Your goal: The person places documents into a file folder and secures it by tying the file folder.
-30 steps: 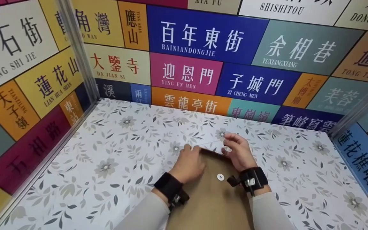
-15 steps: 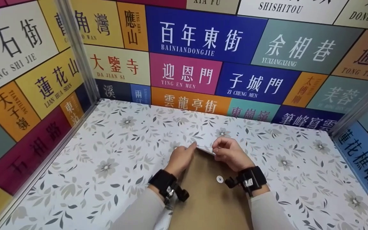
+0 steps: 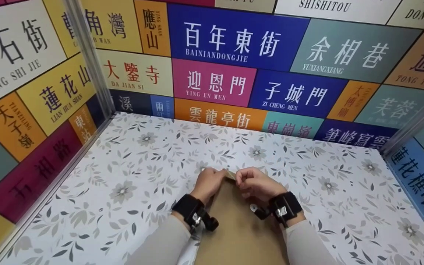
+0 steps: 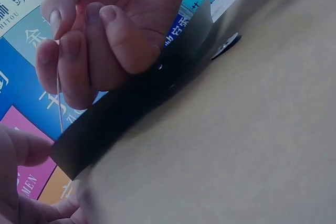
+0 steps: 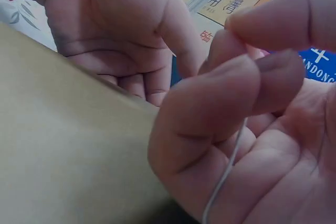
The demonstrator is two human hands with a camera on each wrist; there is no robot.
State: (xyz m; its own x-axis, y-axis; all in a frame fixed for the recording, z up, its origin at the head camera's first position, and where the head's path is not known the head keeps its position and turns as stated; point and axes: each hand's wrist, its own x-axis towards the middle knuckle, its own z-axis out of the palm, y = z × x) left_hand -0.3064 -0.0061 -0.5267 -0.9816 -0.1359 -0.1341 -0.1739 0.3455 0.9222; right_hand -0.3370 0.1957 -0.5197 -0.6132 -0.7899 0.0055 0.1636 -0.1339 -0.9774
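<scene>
A brown kraft paper envelope (image 3: 241, 239) with a white round button (image 3: 254, 208) on its face extends toward me, its far end between my hands. My left hand (image 3: 207, 183) grips the far left corner, thumb and fingers on either side of the edge in the left wrist view. Across from it, my right hand (image 3: 259, 182) pinches a thin white string (image 4: 59, 95) between thumb and fingertip. The string runs down to the dark corner strip (image 4: 105, 129) at the envelope's end. In the right wrist view the string (image 5: 226, 169) also crosses my palm.
The table (image 3: 123, 158) wears a white cover with grey flowers and leaves. Colourful panels with large printed characters (image 3: 230, 40) stand behind it and on both sides. Black straps with small cameras (image 3: 285, 208) sit on both wrists.
My right hand has moved left and slightly down, closer to my left hand, at the envelope's far end. My left hand has shifted a little left and now holds the corner.
</scene>
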